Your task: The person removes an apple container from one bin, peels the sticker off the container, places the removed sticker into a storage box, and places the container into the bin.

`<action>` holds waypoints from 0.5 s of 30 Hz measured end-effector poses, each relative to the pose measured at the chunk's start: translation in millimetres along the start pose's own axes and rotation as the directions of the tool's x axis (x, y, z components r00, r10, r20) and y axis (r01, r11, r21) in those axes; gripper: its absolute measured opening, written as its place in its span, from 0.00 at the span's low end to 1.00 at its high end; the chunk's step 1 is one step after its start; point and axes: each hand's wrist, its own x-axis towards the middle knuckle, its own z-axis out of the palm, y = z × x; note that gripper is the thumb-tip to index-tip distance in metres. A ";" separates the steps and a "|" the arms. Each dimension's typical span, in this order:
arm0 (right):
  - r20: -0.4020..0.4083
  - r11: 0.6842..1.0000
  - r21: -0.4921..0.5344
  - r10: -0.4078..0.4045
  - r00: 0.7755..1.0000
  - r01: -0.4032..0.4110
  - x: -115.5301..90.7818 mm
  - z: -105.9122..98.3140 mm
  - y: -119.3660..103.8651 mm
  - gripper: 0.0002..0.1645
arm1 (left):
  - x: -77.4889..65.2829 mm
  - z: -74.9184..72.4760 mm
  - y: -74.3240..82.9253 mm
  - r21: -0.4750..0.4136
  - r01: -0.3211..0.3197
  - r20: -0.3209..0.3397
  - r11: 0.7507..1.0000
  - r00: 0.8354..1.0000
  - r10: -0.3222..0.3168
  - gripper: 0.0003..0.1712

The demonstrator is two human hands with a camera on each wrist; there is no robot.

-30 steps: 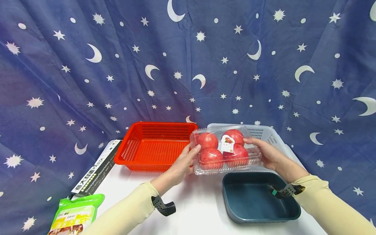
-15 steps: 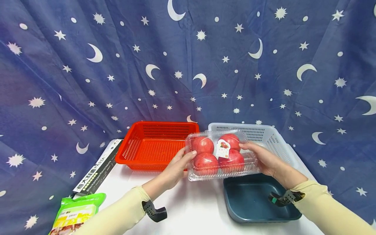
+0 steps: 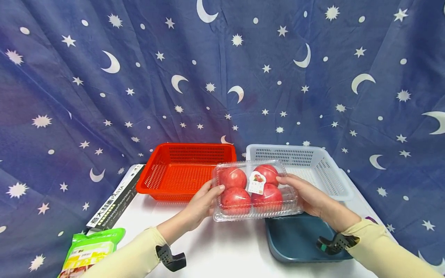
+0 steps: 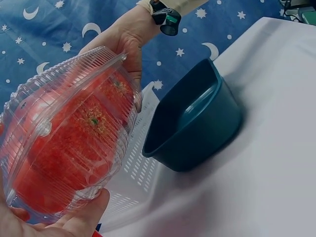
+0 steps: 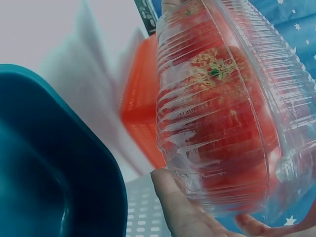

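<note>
A clear plastic clamshell box (image 3: 255, 195) of several red apples (image 3: 233, 177), with a white label (image 3: 257, 183) on its lid, is held up between both hands, tilted toward the head camera. My left hand (image 3: 200, 204) grips its left end, thumb on top. At the other end my right hand (image 3: 308, 194) holds it, thumb over the lid. In the left wrist view, the ribbed side of the box (image 4: 74, 133) shows apple stem ends through the plastic. Fingers underneath are partly hidden. The box overlaps the rim of a dark teal basin (image 3: 295, 239) below.
A red plastic basket (image 3: 184, 179) stands behind on the left, a white basket (image 3: 320, 166) behind on the right. Along the left table edge lie a black and white pasta box (image 3: 114, 199) and a green food bag (image 3: 90, 247). A starry blue curtain (image 3: 222, 77) hangs behind the white table (image 3: 219, 251).
Both hands have brought the box of apples left and down, nearer the body, showing more of the white basket. Baskets and basin stay in place.
</note>
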 end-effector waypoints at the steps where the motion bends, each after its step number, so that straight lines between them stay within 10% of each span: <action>1: 0.004 1.000 0.006 0.003 1.000 -0.003 -0.4 1.2 0.4 0.45 | -1.2 -1.1 -0.2 0.001 0.001 0.001 1.000 1.000 -0.001 0.49; 15: -0.009 0.999 -0.025 0.033 0.999 -0.033 -8.5 24.6 9.3 0.49 | -23.3 -17.2 -3.8 0.067 0.004 -0.003 0.998 1.000 -0.004 0.47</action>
